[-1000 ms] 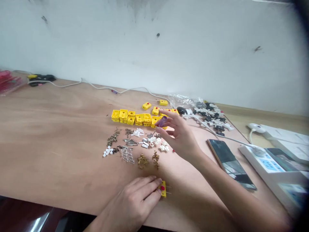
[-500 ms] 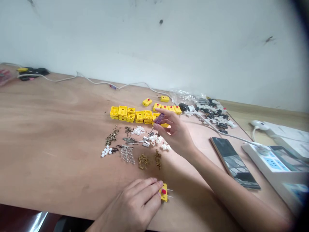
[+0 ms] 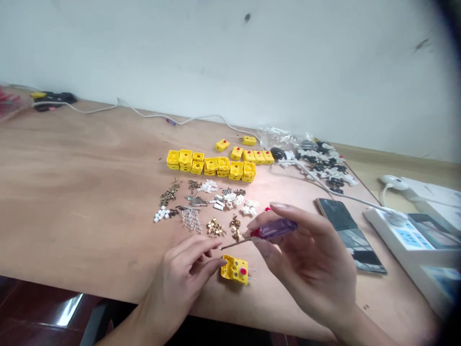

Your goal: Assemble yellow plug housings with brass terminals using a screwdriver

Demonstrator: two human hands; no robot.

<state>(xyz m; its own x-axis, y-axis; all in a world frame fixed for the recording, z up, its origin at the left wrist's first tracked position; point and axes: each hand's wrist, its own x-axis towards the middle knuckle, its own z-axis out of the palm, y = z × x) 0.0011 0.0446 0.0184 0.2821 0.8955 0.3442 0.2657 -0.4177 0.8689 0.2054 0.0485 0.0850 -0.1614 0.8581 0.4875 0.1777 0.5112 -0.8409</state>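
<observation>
In my right hand (image 3: 309,259) is a small screwdriver (image 3: 275,229) with a purple handle and red collar, pinched between fingers and thumb. Its thin shaft points left, and a tiny bright piece shows at the tip. My left hand (image 3: 183,274) has its index fingertip beside that tip, with the thumb apart from it at the left edge of a yellow plug (image 3: 233,275). The plug lies on the table with a red dot on top, an uncovered left end and two thin metal pins on the right. Small brass parts (image 3: 215,227) lie just beyond.
Rows of yellow housings (image 3: 211,166) stand behind piles of screws, white pieces (image 3: 162,213) and clear pieces (image 3: 191,220). Several yellow plugs (image 3: 248,154) sit farther back. At right are a phone (image 3: 349,235), a white power strip (image 3: 406,235), a cable and black-and-white parts (image 3: 326,168).
My right hand has come back toward me with the screwdriver, from over the yellow housings to beside the plug. My left hand has drawn left, uncovering more of the plug.
</observation>
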